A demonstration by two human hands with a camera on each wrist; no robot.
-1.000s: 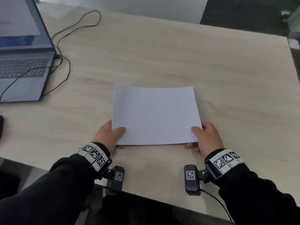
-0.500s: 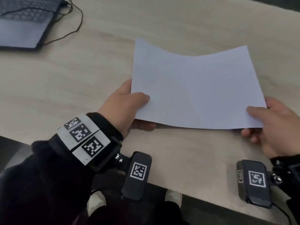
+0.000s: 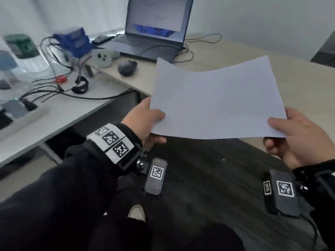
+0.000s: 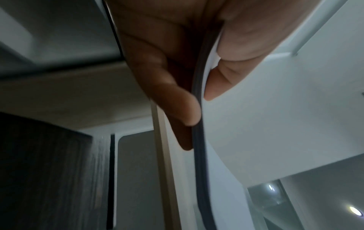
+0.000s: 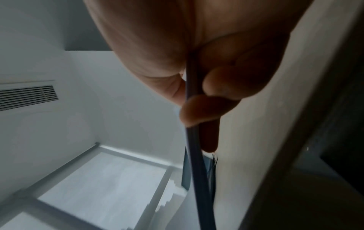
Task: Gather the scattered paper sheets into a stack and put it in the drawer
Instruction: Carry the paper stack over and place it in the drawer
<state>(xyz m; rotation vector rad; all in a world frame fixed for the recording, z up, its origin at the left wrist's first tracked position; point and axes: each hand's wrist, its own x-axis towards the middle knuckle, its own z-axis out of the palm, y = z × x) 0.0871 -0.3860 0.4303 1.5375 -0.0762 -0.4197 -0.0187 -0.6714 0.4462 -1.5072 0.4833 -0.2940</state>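
The stack of white paper sheets (image 3: 213, 102) hangs in the air above the wooden table's near edge and my lap, its middle sagging a little. My left hand (image 3: 145, 122) pinches the near left corner, thumb on top and fingers beneath. My right hand (image 3: 293, 136) pinches the near right corner the same way. In the left wrist view the paper stack (image 4: 199, 155) shows edge-on between thumb and fingers (image 4: 177, 101). The right wrist view also shows the stack's edge (image 5: 194, 155) clamped by the fingers (image 5: 208, 109). No drawer can be made out.
An open laptop (image 3: 154, 33) with cables stands at the back of the wooden table (image 3: 299, 84). A dark mouse (image 3: 126, 67) and a grey game controller (image 3: 103, 57) lie left of it. A lower white desk (image 3: 59, 113) at the left holds wires and small electronics.
Both hands have lifted the stack off the table and drawn it toward my body. My head has turned left, bringing the white side desk into view.
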